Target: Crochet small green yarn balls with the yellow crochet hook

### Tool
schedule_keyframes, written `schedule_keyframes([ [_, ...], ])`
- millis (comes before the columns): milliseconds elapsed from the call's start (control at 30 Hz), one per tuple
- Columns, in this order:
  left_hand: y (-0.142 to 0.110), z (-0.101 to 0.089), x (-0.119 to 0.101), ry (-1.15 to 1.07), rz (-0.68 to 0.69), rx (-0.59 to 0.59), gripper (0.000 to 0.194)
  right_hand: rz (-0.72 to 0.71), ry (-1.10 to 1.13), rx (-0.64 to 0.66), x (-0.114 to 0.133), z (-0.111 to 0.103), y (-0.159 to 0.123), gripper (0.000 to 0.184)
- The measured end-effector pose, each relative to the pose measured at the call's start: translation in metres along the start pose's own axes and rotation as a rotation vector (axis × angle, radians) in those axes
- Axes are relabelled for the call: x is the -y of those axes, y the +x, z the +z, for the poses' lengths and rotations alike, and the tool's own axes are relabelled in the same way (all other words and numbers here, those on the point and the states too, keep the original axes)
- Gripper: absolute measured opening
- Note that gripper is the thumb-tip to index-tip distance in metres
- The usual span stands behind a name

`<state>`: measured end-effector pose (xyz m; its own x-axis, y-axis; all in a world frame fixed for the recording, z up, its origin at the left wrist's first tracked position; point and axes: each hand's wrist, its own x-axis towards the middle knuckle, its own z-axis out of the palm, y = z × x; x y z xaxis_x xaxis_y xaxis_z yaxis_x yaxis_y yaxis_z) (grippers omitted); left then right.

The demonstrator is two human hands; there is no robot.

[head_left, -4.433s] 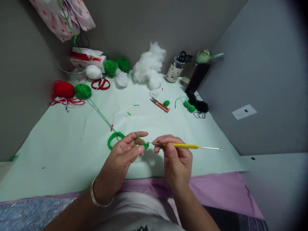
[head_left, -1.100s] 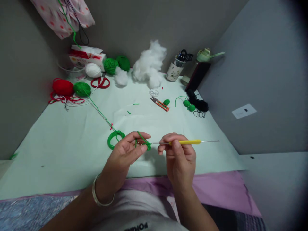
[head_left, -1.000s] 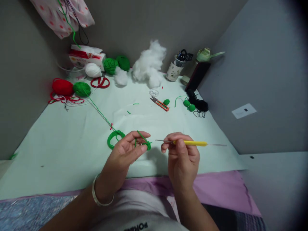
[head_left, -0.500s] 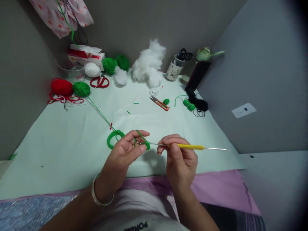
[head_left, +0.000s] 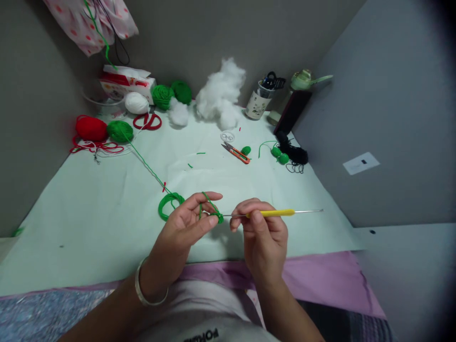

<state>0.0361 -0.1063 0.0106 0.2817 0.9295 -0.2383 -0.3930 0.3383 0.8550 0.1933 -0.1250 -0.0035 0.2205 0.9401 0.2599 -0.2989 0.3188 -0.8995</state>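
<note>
Between the thumb and fingers of my left hand [head_left: 187, 223] is a small green crochet piece [head_left: 220, 218]. Green yarn loops over the raised index finger of that hand. My right hand [head_left: 265, 232] pinches a crochet hook [head_left: 280, 213] by its yellow handle, with a bare metal shaft at each end. The hook's left end reaches into the crochet piece, so its tip is hidden. Beside my left hand lies a coil of green yarn [head_left: 164, 206]. From there a strand runs back to a green yarn ball [head_left: 120, 131].
Orange thread snips [head_left: 236, 153] lie mid-table near a small green crocheted ball [head_left: 245, 150]. Farther back are red scissors [head_left: 147, 121], white stuffing [head_left: 219, 97], a red yarn ball [head_left: 91, 128] and a cup of tools [head_left: 258, 100]. Black yarn [head_left: 294, 152] lies at the right.
One second ago the hook was out of the crochet piece, off to the right. My right hand has since moved left and the hook is in the piece. My left hand has barely moved.
</note>
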Motion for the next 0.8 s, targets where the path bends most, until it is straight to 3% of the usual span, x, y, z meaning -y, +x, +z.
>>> schedule_keyframes([
  [367, 0.0016, -0.0008, 0.0063, -0.114, -0.016, 0.062, 0.081, 0.065, 0.007, 0.071, -0.0092, 0.0003, -0.0029, 0.017],
  [667, 0.0016, -0.0018, 0.0066, -0.030, -0.007, -0.013, 0.068, 0.177, 0.167, 0.033, -0.0041, 0.0018, 0.0062, 0.019],
  [800, 0.0016, -0.0005, 0.0075, 0.015, 0.030, -0.045, 0.069, 0.097, 0.036, 0.062, -0.0011, -0.0022, 0.0044, 0.021],
])
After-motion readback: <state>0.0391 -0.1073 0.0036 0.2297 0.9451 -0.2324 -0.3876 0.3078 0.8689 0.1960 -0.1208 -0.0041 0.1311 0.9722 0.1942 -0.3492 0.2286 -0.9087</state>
